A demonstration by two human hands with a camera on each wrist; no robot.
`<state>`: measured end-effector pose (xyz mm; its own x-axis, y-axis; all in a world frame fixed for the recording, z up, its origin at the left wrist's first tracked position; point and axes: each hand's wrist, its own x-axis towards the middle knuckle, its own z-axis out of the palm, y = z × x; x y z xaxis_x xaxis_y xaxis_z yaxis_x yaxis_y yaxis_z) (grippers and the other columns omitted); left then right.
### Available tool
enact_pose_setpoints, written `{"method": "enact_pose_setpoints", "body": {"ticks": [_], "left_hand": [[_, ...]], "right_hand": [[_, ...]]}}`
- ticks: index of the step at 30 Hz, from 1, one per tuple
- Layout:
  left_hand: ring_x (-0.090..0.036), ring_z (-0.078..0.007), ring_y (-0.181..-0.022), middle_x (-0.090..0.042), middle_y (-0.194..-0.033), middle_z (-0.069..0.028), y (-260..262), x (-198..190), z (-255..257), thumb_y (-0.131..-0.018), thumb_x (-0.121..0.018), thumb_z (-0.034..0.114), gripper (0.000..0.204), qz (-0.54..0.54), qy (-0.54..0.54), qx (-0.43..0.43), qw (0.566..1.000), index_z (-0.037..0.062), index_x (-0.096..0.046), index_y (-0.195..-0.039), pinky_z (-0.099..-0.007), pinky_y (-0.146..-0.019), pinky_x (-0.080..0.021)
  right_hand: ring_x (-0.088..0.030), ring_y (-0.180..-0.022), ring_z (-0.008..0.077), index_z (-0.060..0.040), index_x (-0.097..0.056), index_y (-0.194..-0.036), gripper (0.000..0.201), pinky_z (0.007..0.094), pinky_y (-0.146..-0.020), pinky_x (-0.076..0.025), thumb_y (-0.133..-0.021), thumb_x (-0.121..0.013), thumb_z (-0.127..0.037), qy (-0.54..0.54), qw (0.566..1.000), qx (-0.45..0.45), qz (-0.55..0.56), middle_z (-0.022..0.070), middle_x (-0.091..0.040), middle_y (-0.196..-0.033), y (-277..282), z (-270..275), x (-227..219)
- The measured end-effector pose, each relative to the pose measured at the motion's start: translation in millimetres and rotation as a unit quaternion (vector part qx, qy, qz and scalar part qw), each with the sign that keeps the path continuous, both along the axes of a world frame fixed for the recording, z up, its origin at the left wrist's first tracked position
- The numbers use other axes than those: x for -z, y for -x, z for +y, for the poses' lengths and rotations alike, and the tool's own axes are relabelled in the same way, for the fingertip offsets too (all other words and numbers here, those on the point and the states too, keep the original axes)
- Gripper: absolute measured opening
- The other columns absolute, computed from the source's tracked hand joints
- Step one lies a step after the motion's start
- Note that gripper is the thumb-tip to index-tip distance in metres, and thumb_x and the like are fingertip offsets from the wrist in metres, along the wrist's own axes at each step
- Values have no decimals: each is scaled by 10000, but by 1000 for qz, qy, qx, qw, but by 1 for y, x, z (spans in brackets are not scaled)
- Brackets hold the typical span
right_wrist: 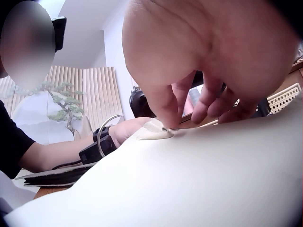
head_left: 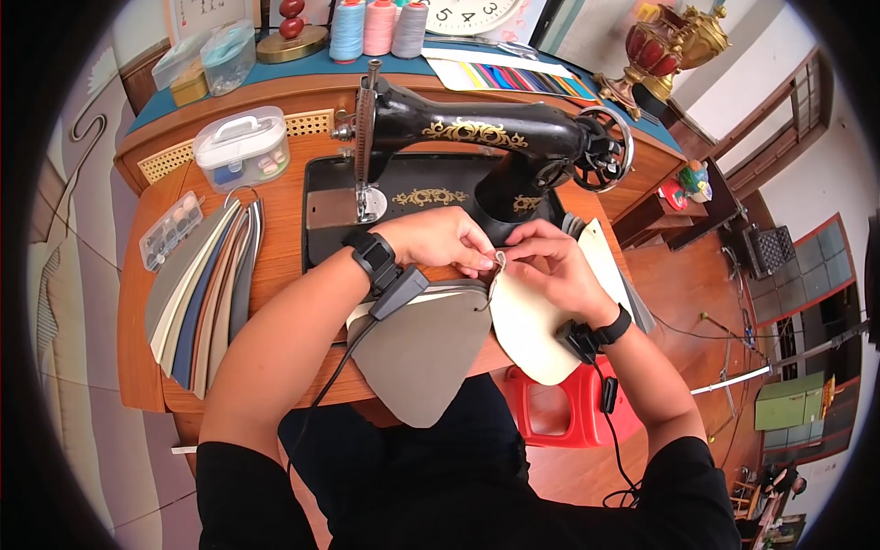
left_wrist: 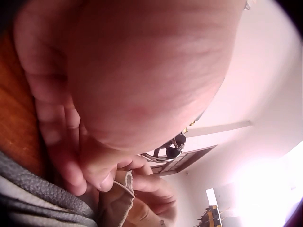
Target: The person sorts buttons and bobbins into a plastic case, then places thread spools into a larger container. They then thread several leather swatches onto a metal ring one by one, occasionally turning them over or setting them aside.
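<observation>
Close in front of the sewing machine [head_left: 477,128], both hands meet at the top corner of a cream leather swatch [head_left: 532,330]. With thumb and fingertips my left hand [head_left: 440,240] pinches a thin metal ring [right_wrist: 100,137], which passes by the swatch's corner. My right hand [head_left: 557,273] pinches that same corner, its thumb and fingers bent around the edge. A grey leather swatch [head_left: 422,357] lies below my left hand, over the table's front edge, with more swatches under it. The left wrist view shows the swatch's rough cut edge [left_wrist: 128,203] beside the left thumb.
A fan of swatches on a ring [head_left: 206,293] lies at the left, beside a small compartment box [head_left: 172,229] and a lidded clear box [head_left: 241,147]. Thread spools [head_left: 378,32] stand on the back shelf. A red stool [head_left: 587,412] is below the table's front edge.
</observation>
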<state>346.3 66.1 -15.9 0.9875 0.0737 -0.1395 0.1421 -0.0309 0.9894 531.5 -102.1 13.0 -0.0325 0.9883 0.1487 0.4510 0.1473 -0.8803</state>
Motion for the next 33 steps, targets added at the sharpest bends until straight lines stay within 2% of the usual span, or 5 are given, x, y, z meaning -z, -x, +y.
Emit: {"method": "enact_pose_setpoints", "body": {"ticks": [2, 5, 8, 22, 33], "left_hand": [[-679, -111, -899, -747, -1016, -85, -1, 0, 0, -962, -684, 101, 233, 2, -1, -5, 1000, -35, -728, -1147, -246, -815, -555], [-680, -110, -893, -747, -999, -81, -1, 1, -1, -959, -699, 124, 223, 8, -5, -13, 1000, -33, -735, -1113, -250, -814, -558], [-684, -114, -888, -747, -992, -81, -1, 1, -1, -957, -706, 134, 227, 8, -8, -20, 1000, -31, -735, -1110, -253, -810, -561], [-707, -119, -903, -753, -992, -86, -2, 1, -1, -963, -698, 138, 215, 12, -26, -13, 999, -15, -734, -1109, -247, -805, -561], [-711, -123, -917, -755, -986, -85, -1, 0, -1, -957, -709, 141, 222, 9, -5, -15, 1000, -17, -736, -1112, -244, -798, -561]], "right_hand": [[-636, -796, 66, 23, -734, -1064, 223, 223, -681, -517, -864, -778, -66, -59, 991, 48, -108, 41, -688, -909, 3, -1, -6], [-626, -706, 53, 50, -697, -1093, 321, 227, -640, -520, -834, -810, -104, 63, 995, 60, -45, 24, -688, -815, 14, -2, -11], [-605, -638, 44, 67, -674, -1110, 379, 231, -606, -520, -820, -819, -128, 47, 994, 26, -97, 4, -674, -738, 19, -1, -5], [-673, -801, 97, 8, -618, -984, 103, 260, -708, -579, -894, -646, 49, 157, 979, 18, 131, 26, -675, -887, 6, -6, -8], [-661, -816, 87, 7, -573, -1194, 247, 243, -747, -546, -955, -635, 24, 108, 987, 17, 114, 27, -688, -912, 11, -12, -18]]}}
